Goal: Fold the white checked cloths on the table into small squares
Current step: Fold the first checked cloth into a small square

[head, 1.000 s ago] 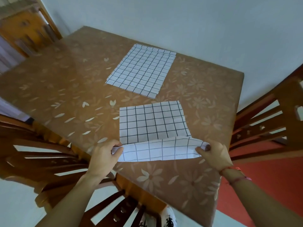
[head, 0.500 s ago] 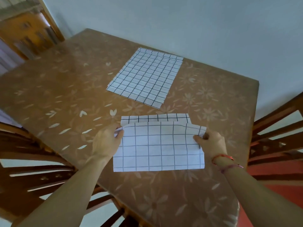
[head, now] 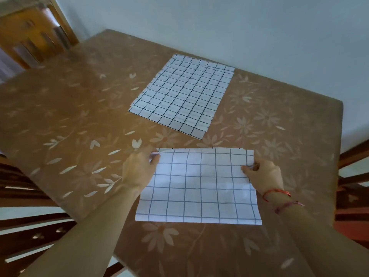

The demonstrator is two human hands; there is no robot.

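Observation:
A white checked cloth lies folded in half on the near part of the table, its top layer reaching almost to the far edge of the layer beneath. My left hand pinches the far left corner of the top layer. My right hand pinches the far right corner. A stack of flat white checked cloths lies farther back, near the wall, apart from both hands.
The table wears a brown cover with a pale flower print. Wooden chairs stand at the left and at the right. A pale wall runs along the table's far side.
Both hands carried the near edge of the cloth away from me and over onto its far edge, folding it in half. The stack at the back stayed put.

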